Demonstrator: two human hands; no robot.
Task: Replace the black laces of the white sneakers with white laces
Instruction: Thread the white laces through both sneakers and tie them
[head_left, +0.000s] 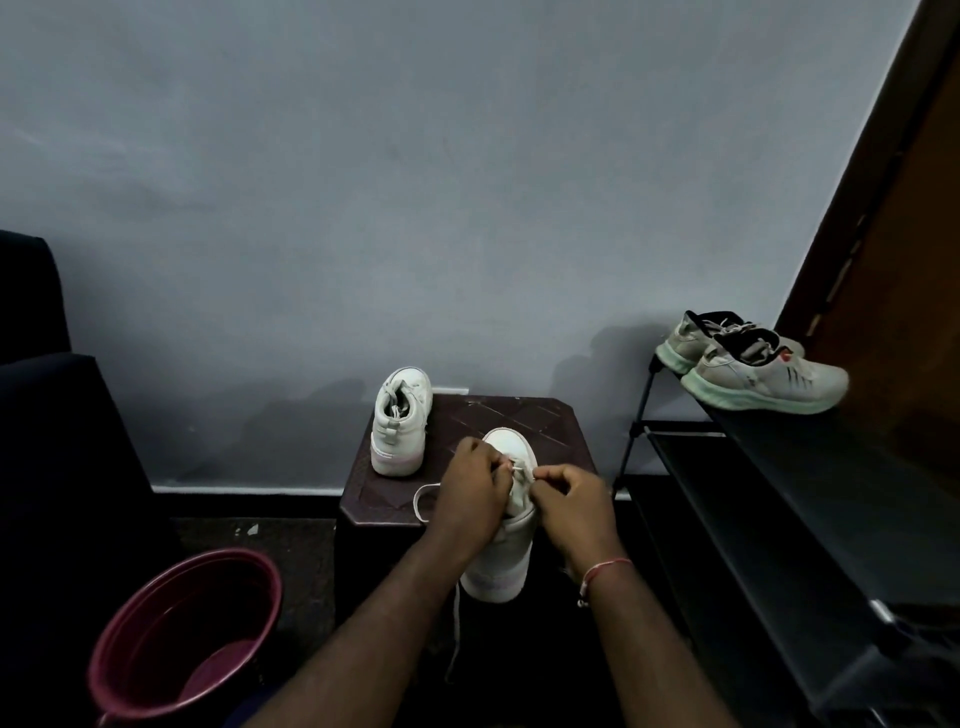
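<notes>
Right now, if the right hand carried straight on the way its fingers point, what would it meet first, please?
Probably the left hand: the right hand, pinching the white lace over the near sneaker, points leftward at its fingers, though depth is unclear.

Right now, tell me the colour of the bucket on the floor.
The bucket is dark red, almost maroon, clearest in the head view.

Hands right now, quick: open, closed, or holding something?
Left hand: closed, pinching the white lace over the near sneaker.
Right hand: closed, pinching the same lace.
</notes>
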